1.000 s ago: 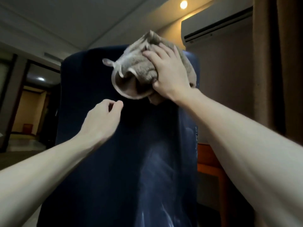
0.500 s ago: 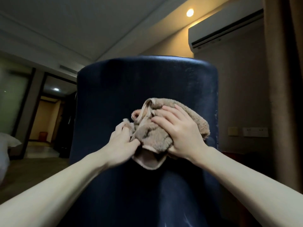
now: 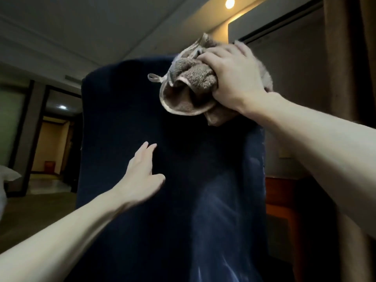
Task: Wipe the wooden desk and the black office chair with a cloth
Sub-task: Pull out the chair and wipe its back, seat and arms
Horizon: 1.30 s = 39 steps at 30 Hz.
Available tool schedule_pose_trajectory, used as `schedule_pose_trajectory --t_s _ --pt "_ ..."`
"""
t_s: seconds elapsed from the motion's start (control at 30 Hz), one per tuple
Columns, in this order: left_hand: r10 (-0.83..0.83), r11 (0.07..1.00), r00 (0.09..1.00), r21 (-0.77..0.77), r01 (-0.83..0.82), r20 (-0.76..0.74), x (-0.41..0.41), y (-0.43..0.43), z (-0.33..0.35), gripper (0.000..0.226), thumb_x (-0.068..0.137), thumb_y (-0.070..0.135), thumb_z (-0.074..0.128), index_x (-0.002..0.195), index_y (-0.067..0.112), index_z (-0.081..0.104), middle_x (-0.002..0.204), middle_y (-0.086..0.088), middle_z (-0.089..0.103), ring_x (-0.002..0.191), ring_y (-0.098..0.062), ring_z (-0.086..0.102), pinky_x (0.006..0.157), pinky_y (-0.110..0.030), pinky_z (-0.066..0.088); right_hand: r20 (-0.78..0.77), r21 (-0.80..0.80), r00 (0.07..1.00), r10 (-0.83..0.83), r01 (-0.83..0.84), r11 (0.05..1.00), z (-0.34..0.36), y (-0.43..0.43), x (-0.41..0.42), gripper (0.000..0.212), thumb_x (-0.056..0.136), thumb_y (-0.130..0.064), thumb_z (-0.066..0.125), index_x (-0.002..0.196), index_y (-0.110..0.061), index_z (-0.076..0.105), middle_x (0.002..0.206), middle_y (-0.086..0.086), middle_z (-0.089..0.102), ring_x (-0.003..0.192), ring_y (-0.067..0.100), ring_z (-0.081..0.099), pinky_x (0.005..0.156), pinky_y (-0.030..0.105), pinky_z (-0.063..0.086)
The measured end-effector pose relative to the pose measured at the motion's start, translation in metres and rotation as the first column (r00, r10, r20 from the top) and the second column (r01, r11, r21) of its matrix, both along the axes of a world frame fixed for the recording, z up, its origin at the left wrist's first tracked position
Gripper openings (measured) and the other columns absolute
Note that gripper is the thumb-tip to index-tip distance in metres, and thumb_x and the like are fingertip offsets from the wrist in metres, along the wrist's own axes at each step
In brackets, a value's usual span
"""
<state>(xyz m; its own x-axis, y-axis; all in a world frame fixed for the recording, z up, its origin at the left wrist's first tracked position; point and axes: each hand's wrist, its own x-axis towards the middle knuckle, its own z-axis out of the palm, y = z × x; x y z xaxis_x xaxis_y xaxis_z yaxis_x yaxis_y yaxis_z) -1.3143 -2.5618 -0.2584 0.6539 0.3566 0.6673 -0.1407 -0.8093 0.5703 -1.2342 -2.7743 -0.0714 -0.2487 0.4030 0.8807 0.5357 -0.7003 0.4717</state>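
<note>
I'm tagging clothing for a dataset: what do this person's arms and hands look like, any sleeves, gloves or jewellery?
The left forearm and right forearm are bare to the frame edge, no sleeve showing. The left hand and right hand wear no gloves; no watch, bracelet or ring is visible.

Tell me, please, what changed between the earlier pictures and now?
The right hand carried the cloth from the middle of the chair back up to its top right edge. The left hand let go of the cloth and drew away, fingers straight. The right hand still holds the cloth.
</note>
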Motion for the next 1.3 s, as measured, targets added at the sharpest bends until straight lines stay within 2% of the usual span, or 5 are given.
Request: schedule_pose_trajectory --t_s 0.33,0.57,0.9,1.1,1.3 --pt "-0.052 0.996 0.998 -0.075 0.055 0.039 -0.008 0.001 0.002 0.081 0.092 0.002 0.048 0.163 0.035 0.026 0.170 0.021 0.001 0.158 -0.014 0.012 0.125 -0.044 0.025 -0.177 -0.335 0.953 0.244 -0.292 0.896 -0.181 0.006 0.043 0.044 0.080 -0.023 0.075 0.123 -0.018 0.071 0.135 0.003 0.064 0.133 0.030 0.052 0.121 0.055 0.026" --pt "-0.020 0.992 0.991 -0.120 0.037 0.134 -0.005 -0.009 -0.006 0.066 0.095 0.020 0.054 0.159 0.028 0.035 0.169 0.023 0.011 0.139 0.003 0.027 0.099 -0.017 0.029 -0.171 -0.634 0.973 0.154 -0.228 0.739 -0.295 0.000 0.054 0.031 0.091 -0.035 0.067 0.120 -0.025 0.069 0.135 -0.003 0.064 0.136 0.024 0.052 0.119 0.058 0.032" --pt "0.015 0.998 0.990 -0.059 -0.007 0.140 0.002 -0.016 -0.009 0.063 0.101 0.026 0.051 0.160 0.019 0.030 0.171 0.012 0.008 0.155 -0.015 0.019 0.118 -0.031 0.024 0.155 -0.258 0.935 0.319 -0.273 0.927 -0.155 0.001 0.040 0.021 0.104 -0.013 0.055 0.110 -0.011 0.076 0.127 0.010 0.071 0.122 0.034 0.063 0.112 0.056 0.040" --pt "-0.010 0.998 0.993 -0.061 0.017 0.114 -0.005 -0.006 -0.005 0.063 0.101 0.025 0.054 0.160 0.018 0.032 0.171 0.010 0.010 0.135 0.011 0.043 0.096 -0.010 0.032 -0.111 -0.180 0.949 0.296 -0.312 0.933 -0.186 0.012 0.049 0.029 0.090 -0.008 0.069 0.119 -0.007 0.073 0.132 0.009 0.068 0.130 0.038 0.056 0.114 0.064 0.032" --pt "0.060 0.992 0.990 -0.118 -0.046 0.125 -0.003 -0.011 -0.007 0.071 0.095 0.035 0.060 0.159 0.019 0.035 0.168 0.005 0.026 0.139 -0.008 0.037 0.095 -0.018 0.025 -0.199 -0.269 0.911 0.361 -0.406 0.874 -0.277 0.026 0.050 0.021 0.091 -0.009 0.072 0.111 -0.004 0.076 0.125 0.013 0.070 0.128 0.040 0.058 0.117 0.070 0.023"
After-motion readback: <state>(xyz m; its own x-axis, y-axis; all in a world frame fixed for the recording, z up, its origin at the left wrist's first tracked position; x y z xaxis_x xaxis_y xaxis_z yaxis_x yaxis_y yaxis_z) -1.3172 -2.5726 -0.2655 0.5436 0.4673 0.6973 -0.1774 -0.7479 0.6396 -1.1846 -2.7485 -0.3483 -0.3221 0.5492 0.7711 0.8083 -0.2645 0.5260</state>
